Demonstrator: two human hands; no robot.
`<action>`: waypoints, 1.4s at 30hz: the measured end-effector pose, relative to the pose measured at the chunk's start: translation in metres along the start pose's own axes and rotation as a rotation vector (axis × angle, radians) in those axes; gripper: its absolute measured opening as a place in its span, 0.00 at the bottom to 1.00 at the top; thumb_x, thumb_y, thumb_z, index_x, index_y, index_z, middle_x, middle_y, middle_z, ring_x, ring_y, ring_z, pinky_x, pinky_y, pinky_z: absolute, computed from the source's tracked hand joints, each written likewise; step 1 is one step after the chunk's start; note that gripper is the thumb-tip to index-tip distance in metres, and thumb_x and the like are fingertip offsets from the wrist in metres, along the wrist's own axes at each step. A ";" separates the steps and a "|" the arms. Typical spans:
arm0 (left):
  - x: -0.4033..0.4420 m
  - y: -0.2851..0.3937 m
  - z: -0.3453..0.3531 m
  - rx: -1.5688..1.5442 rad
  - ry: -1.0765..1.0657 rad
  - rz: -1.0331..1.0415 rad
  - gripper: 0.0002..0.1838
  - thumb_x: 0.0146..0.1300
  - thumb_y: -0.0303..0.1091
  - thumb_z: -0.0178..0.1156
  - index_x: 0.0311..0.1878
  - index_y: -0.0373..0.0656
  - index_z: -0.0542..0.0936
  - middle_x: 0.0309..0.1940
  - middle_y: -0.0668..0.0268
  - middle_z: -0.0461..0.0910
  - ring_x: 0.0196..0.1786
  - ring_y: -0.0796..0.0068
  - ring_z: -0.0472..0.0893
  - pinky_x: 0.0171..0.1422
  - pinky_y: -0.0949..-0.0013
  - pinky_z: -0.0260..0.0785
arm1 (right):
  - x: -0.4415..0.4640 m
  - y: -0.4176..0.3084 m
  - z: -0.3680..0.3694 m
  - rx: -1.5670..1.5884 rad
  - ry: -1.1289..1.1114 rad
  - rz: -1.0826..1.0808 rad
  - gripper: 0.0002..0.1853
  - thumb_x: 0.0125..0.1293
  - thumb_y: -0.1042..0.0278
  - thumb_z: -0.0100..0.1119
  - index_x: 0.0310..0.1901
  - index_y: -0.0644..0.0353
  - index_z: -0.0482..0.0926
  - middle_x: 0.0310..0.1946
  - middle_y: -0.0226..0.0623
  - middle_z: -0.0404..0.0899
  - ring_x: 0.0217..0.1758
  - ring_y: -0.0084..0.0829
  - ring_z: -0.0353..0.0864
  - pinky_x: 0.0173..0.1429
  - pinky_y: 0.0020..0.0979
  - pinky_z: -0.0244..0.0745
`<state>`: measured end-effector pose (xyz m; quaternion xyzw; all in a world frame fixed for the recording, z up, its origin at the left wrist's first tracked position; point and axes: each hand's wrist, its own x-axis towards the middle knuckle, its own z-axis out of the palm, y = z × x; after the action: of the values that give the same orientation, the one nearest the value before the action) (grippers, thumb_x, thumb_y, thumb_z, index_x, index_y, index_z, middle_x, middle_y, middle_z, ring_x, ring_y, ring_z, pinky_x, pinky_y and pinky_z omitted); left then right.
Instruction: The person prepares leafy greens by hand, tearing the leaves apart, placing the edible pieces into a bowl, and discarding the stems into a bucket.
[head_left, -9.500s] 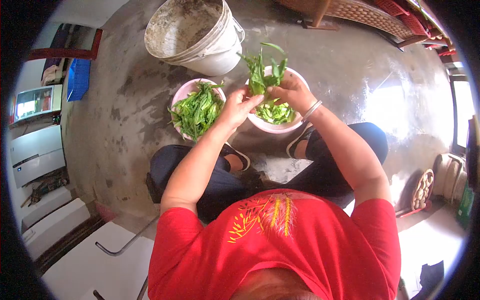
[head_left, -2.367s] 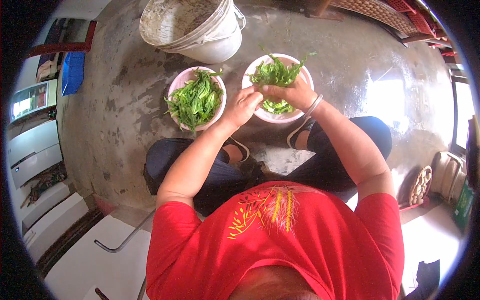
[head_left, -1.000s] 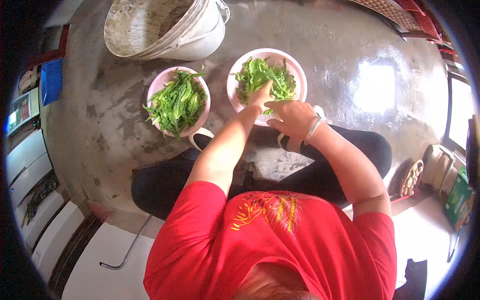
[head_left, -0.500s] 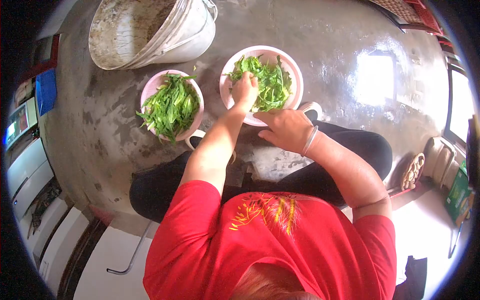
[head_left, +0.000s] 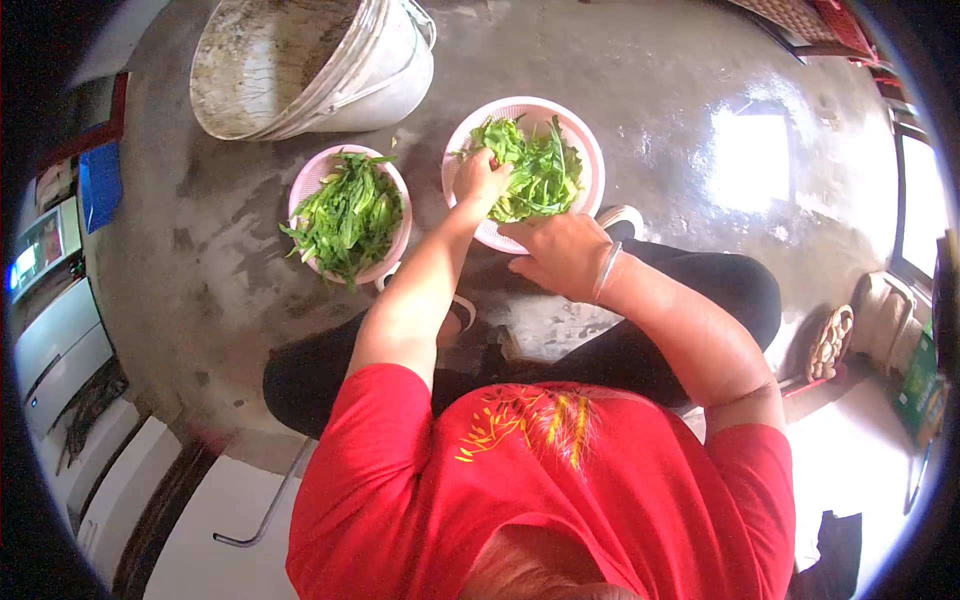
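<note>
My left hand (head_left: 482, 182) is inside a pink colander (head_left: 597, 160) on the floor, its fingers closed on some leafy greens (head_left: 548, 175). At the colander's near rim is my right hand (head_left: 568, 255), with a bracelet at the wrist. Its fingers bend over the rim while the thumb lies on the outer side; the fingertips are partly hidden. To the left stands a smaller pink basket (head_left: 302, 185), heaped with long green leaves (head_left: 347, 220), some hanging over its edge. Neither hand touches it.
A dirty white bucket (head_left: 385, 90) lies tilted behind the smaller basket. My bent legs (head_left: 700, 285) and shoes (head_left: 622, 222) sit close to the colander. A metal rod (head_left: 262, 520) shows at lower left, and a green box (head_left: 917, 385) is at far right.
My left hand has shifted slightly left and down within the colander, and the leaves by it have moved. My right hand stays at the rim. The view has shifted a little.
</note>
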<state>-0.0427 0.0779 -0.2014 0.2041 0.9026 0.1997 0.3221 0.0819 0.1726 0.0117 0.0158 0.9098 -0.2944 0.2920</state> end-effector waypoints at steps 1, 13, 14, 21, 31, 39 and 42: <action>-0.010 0.008 -0.013 -0.169 -0.015 0.008 0.12 0.52 0.37 0.64 0.37 0.43 0.76 0.29 0.66 0.79 0.29 0.69 0.77 0.35 0.65 0.69 | 0.002 0.004 0.005 0.008 0.040 -0.022 0.21 0.58 0.55 0.55 0.53 0.52 0.72 0.34 0.41 0.79 0.36 0.42 0.80 0.41 0.42 0.74; -0.136 0.054 -0.163 -0.739 -0.164 0.279 0.10 0.55 0.26 0.62 0.41 0.40 0.75 0.30 0.72 0.77 0.31 0.86 0.74 0.35 0.78 0.67 | 0.021 0.019 -0.002 0.656 0.508 -0.152 0.13 0.56 0.62 0.58 0.38 0.62 0.79 0.30 0.45 0.81 0.32 0.36 0.81 0.40 0.34 0.74; -0.147 0.057 -0.173 -0.701 -0.157 0.283 0.11 0.54 0.26 0.63 0.41 0.39 0.75 0.31 0.72 0.78 0.32 0.86 0.74 0.36 0.77 0.68 | 0.020 0.012 -0.007 0.777 0.442 -0.150 0.13 0.56 0.63 0.58 0.39 0.63 0.79 0.31 0.45 0.81 0.33 0.34 0.82 0.41 0.32 0.74; -0.178 0.048 -0.225 -0.569 0.058 0.390 0.09 0.55 0.27 0.62 0.38 0.38 0.75 0.28 0.73 0.77 0.31 0.87 0.73 0.36 0.78 0.67 | 0.021 -0.025 -0.005 0.702 0.347 -0.345 0.11 0.59 0.68 0.56 0.40 0.66 0.78 0.32 0.41 0.82 0.32 0.26 0.81 0.40 0.28 0.74; -0.076 0.012 -0.362 -0.482 0.403 0.147 0.26 0.57 0.43 0.62 0.54 0.36 0.71 0.36 0.63 0.78 0.36 0.78 0.78 0.42 0.75 0.73 | 0.031 -0.037 0.002 0.736 0.292 -0.354 0.11 0.58 0.68 0.56 0.39 0.66 0.78 0.28 0.41 0.81 0.29 0.27 0.81 0.39 0.29 0.75; -0.061 -0.158 -0.226 -0.425 0.027 -0.275 0.12 0.60 0.41 0.56 0.28 0.42 0.78 0.20 0.65 0.78 0.23 0.76 0.76 0.28 0.71 0.71 | 0.023 -0.033 -0.004 0.782 0.278 -0.277 0.12 0.60 0.67 0.55 0.40 0.67 0.78 0.28 0.39 0.80 0.30 0.25 0.80 0.37 0.26 0.73; -0.051 -0.237 -0.166 0.095 0.035 -0.295 0.11 0.58 0.37 0.51 0.31 0.42 0.81 0.33 0.57 0.80 0.35 0.60 0.80 0.42 0.61 0.72 | 0.024 -0.031 -0.001 0.742 0.253 -0.243 0.12 0.59 0.67 0.55 0.41 0.67 0.78 0.28 0.39 0.80 0.30 0.25 0.80 0.37 0.26 0.73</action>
<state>-0.1735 -0.1839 -0.1746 0.0807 0.9368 0.1107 0.3221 0.0554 0.1441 0.0151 0.0488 0.7658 -0.6308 0.1154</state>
